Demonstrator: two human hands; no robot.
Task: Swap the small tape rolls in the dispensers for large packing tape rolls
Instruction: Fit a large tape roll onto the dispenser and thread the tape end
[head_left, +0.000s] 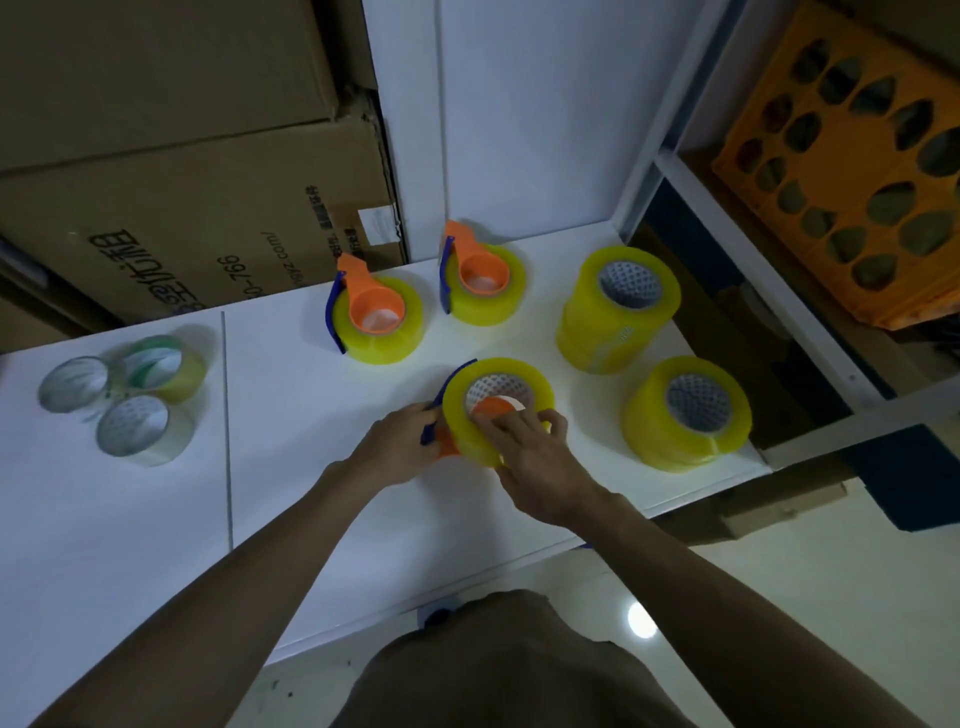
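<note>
Both forearms reach up from the bottom edge over the white worktop (130, 519), which carries everything else. Stacked cardboard boxes (182, 156) stand behind it and an orange crate (841, 156) sits on the shelving to the right. Two spare large packing tape rolls (618, 306) (685, 413) wait at the right, one of them apparently a stack. Two loaded dispensers (376, 317) (480, 283) stand at the back, each already carrying a big yellow roll. Three small tape rolls (117, 392) lie well apart at the left (presumably the ones taken out). At the centre, the right hand (530, 457) curls its fingers over the rim of a third large roll (496, 410) and its orange hub, while the left hand (397, 447) grips the third dispenser (439, 431) by its blue-and-orange side. This looks like the seating step for the last dispenser; next, I judge, the roll must be pushed squarely home on the hub while the frame is held steady.
</note>
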